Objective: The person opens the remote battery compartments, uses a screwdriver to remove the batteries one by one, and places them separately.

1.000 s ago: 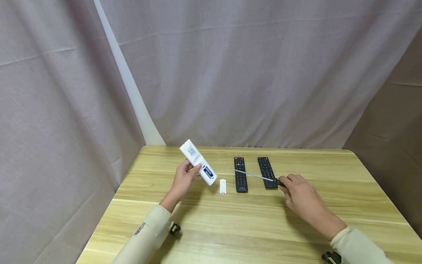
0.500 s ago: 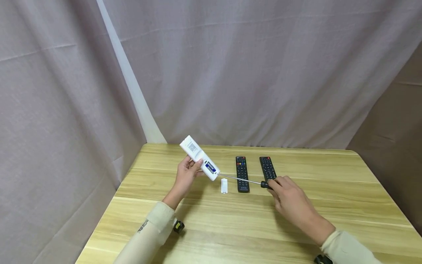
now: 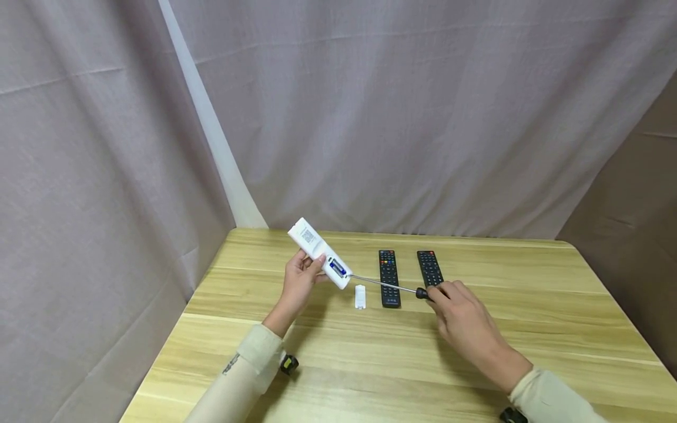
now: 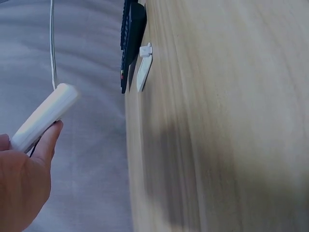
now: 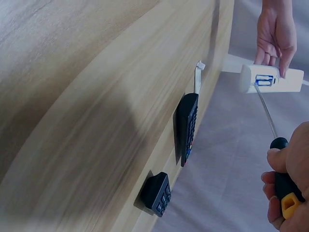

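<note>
My left hand [image 3: 300, 283] grips a white remote control [image 3: 312, 242] above the table, its back turned up. The battery compartment is uncovered, with blue batteries [image 3: 337, 267] inside. In my right hand [image 3: 465, 314] is a screwdriver [image 5: 285, 179] with a black and yellow handle. The thin metal shaft points left, and its tip touches the lower end of the compartment. A white battery cover [image 3: 360, 296] lies on the table just below the remote. In the left wrist view the white remote [image 4: 46, 116] is seen edge-on, so its batteries are hidden.
Two black remotes lie on the wooden table [image 3: 370, 364]: one black remote [image 3: 389, 279] under the screwdriver shaft, another black remote [image 3: 430, 268] partly behind my right hand. A grey curtain [image 3: 396, 117] hangs behind the table and along its left side.
My right hand has moved left, bringing the screwdriver tip from above the middle black remote to the white remote's battery compartment. The left hand has barely shifted.
</note>
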The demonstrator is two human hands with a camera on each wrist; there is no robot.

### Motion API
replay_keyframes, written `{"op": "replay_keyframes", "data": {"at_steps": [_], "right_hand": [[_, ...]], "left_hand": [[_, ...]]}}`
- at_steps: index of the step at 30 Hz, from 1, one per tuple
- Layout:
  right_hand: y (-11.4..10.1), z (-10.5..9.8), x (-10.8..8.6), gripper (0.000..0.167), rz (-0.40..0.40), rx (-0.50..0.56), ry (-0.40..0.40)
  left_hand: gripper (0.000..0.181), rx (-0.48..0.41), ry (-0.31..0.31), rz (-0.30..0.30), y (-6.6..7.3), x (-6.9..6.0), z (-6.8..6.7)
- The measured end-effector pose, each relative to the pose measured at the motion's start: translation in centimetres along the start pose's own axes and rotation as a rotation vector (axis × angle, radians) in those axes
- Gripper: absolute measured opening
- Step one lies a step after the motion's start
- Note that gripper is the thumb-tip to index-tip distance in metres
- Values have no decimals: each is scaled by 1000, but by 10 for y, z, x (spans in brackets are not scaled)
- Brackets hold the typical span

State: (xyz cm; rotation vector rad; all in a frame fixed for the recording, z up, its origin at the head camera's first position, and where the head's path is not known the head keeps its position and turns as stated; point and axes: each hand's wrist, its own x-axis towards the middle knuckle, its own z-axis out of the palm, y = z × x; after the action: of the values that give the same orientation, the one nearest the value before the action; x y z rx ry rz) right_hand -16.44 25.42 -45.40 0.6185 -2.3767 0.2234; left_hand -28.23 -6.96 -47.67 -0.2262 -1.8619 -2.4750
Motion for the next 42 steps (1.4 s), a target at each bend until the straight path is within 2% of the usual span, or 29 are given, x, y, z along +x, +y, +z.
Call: {"op": "replay_keyframes", "data": {"at_steps": [6, 12, 24, 36, 42], "right_hand": [[-1, 0, 1, 22, 6, -1, 8], [-1, 1, 3, 26, 6, -2, 11], [-1, 3, 2, 25, -38, 24, 23], [-1, -1, 4, 22, -57, 43, 15], [-3, 1, 6, 26, -52, 41, -2]], "left_hand": [[39, 4, 3, -24, -1, -3, 4], [41, 6, 9, -19, 0, -4, 7], [39, 67, 21, -45, -4, -5, 1], [40, 66, 24, -55, -3, -5, 2], [39, 73, 30, -63, -5, -4, 2]]}}
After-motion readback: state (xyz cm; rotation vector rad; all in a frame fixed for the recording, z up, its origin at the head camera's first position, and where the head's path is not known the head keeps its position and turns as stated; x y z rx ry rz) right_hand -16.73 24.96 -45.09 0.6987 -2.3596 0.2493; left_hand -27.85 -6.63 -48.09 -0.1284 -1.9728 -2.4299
